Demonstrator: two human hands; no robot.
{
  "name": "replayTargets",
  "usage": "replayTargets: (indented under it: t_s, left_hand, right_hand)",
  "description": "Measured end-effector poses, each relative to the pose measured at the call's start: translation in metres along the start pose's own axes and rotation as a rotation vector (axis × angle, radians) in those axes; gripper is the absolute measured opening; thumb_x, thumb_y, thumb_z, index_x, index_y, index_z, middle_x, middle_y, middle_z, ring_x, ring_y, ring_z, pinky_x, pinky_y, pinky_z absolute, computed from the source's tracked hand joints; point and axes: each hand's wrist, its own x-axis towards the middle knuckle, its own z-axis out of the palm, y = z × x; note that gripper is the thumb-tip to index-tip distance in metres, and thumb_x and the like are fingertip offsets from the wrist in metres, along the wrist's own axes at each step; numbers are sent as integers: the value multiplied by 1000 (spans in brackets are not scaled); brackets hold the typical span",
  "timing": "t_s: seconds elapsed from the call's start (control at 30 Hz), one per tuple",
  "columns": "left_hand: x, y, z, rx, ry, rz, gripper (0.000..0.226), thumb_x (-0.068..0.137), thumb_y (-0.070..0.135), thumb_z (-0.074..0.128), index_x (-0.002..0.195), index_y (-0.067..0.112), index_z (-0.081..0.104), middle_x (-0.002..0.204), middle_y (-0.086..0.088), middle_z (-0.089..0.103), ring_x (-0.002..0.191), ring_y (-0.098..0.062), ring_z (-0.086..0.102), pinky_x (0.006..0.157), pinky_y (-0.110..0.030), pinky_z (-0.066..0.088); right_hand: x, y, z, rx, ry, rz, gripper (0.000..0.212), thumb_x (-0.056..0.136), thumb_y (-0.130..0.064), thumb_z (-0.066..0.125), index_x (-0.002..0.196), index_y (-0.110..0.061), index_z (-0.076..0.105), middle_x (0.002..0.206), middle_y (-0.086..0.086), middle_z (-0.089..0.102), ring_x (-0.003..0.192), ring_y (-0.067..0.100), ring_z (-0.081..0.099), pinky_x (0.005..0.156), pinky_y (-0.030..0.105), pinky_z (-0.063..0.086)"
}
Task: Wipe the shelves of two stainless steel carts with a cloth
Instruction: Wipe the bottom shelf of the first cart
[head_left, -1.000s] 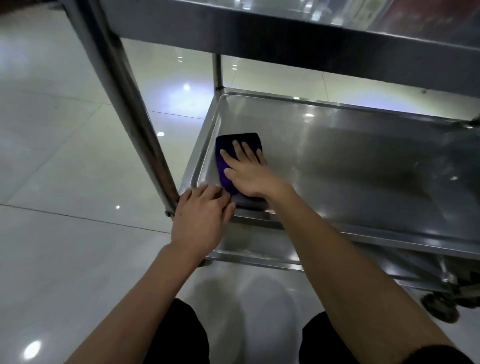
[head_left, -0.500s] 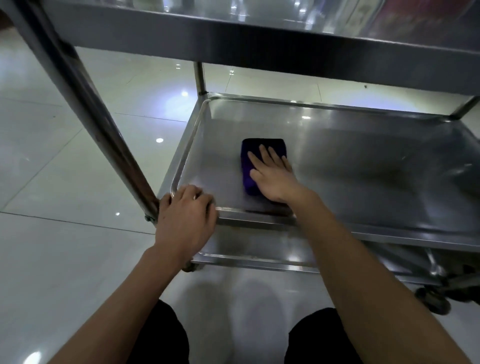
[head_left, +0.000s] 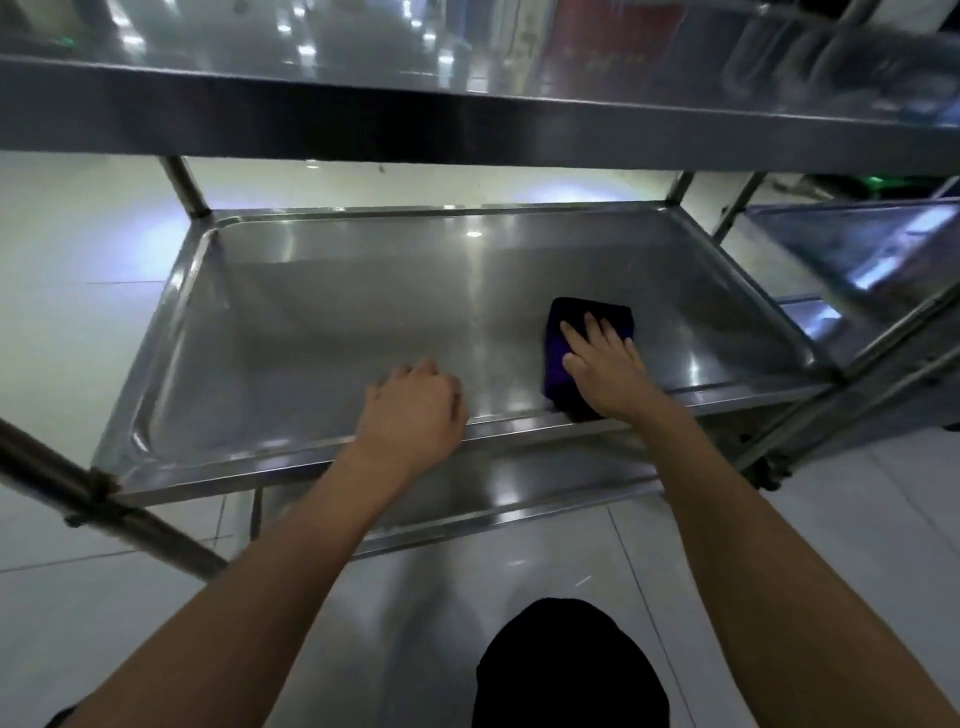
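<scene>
A folded dark purple cloth (head_left: 566, 322) lies on the middle shelf (head_left: 337, 322) of a stainless steel cart, toward its right front. My right hand (head_left: 605, 364) presses flat on the cloth with straight fingers. My left hand (head_left: 415, 410) sits on the shelf's front rim near the middle, fingers curled over the edge. The cart's top shelf (head_left: 467, 119) hangs overhead across the view. A lower shelf (head_left: 519, 488) shows below the front rim.
A second steel cart (head_left: 872, 260) stands close at the right, its shelf tilted in view. A slanted cart post (head_left: 104, 504) crosses the lower left. Glossy white floor tiles (head_left: 78, 270) surround the carts. My dark-clothed knee (head_left: 566, 670) is at the bottom.
My right hand has slid the cloth from the shelf's left end to its right side. My left hand has shifted right along the front rim. The view has swung rightward.
</scene>
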Motion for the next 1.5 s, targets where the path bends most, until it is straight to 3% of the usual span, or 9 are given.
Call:
replayTargets:
  t_s: [0.07,0.17,0.3,0.47,0.57,0.67,1.1,1.3,1.5]
  left_hand:
    - [-2,-2,7,-11,20,9,27,97,38,45,110,25,67,117,-2,57,115,-29,54,95,-46,48]
    - [-7,-11,12,-46,56,43,30,98,40,46,117,29,68,125,2,57,121,-25,52,100,-46,45]
    - [-14,-38,6,-122,78,56,26,97,41,49,108,26,67,118,3,61,110,-27,59,92,-42,48]
    - [-46,-111,-9,-15,229,-173,25,94,42,51,106,30,69,119,4,64,110,-28,58,88,-42,43]
    - [-70,-145,-14,75,209,-287,24,92,44,50,99,31,69,113,6,64,107,-25,57,90,-45,42]
    - [-89,-160,-12,77,210,-335,27,95,46,50,110,33,69,120,5,63,111,-26,57,95,-49,40]
    - [-118,-180,5,90,218,-279,44,102,47,27,136,35,52,144,10,48,138,-17,40,109,-51,32]
    - [-121,-185,3,65,214,-262,41,103,48,30,134,35,53,148,8,48,139,-18,39,113,-54,31]
    - [-113,-176,-3,-11,248,-333,31,98,44,43,116,33,66,129,6,60,128,-22,50,110,-58,33]
  right_hand:
    - [-1,5,0,-13,-10,-13,55,106,-29,23,160,-24,15,168,9,-6,154,27,-4,121,51,3]
    - [0,0,3,28,30,15,56,106,-33,22,160,-30,8,168,7,-4,154,25,-3,121,50,3]
    - [9,-15,8,71,46,18,56,105,-36,22,160,-31,8,168,6,-4,154,24,-4,121,51,0]
    - [25,-63,12,133,53,-52,55,105,-33,20,159,-33,12,168,0,-4,154,23,-4,121,51,-2]
    - [37,-109,13,117,39,-114,57,104,-33,23,159,-32,12,168,0,-6,154,22,-6,121,50,-3]
    - [48,-163,12,177,-11,-171,59,102,-31,29,159,-31,15,168,0,-7,154,19,-9,121,46,-8]
    - [60,-427,19,171,-182,-619,59,102,-27,31,159,-35,15,168,-1,-9,154,18,-11,122,43,-10]
    - [67,-403,20,160,-171,-638,59,103,-29,28,160,-33,12,168,-1,-7,154,17,-9,122,42,-8]
    - [86,-289,19,153,-108,-425,58,104,-36,27,159,-35,9,168,-3,-9,154,17,-10,121,40,-7]
